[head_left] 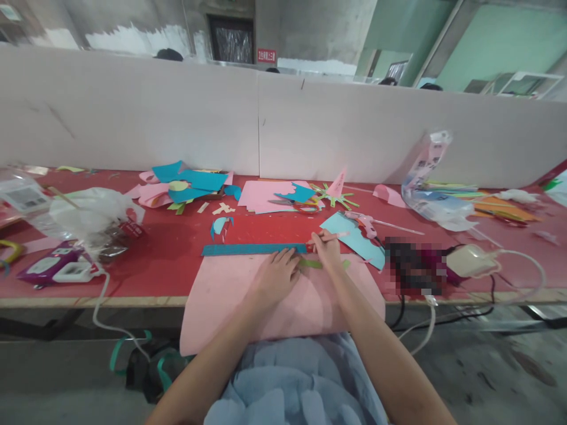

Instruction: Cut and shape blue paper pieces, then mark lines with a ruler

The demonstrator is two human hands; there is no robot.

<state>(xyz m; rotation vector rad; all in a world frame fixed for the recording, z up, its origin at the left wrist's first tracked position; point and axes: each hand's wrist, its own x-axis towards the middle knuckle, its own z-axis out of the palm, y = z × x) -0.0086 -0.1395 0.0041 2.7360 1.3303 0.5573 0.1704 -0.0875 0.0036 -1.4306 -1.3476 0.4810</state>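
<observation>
A large pink sheet point(225, 295) lies at the table's front edge and hangs over it. Along its top edge lies a blue ruler point(239, 249). My left hand point(278, 271) rests on the sheet with its fingers spread and their tips at the ruler. Close to the ruler's right end, my right hand point(326, 251) is closed around a pale pink pen point(337, 235), its tip end pointing left. A green strip point(312, 264) lies on the sheet between my hands and shows again to the right of my right wrist.
Behind are pink sheets point(257, 195), scissors point(299, 204) and blue scraps point(201, 179). A pink glue gun point(365, 224) lies on light blue paper point(354, 242). Plastic bags point(88, 212) and a purple box point(57, 265) stand left; cables point(535, 265) run right. A white partition point(177, 118) closes the back.
</observation>
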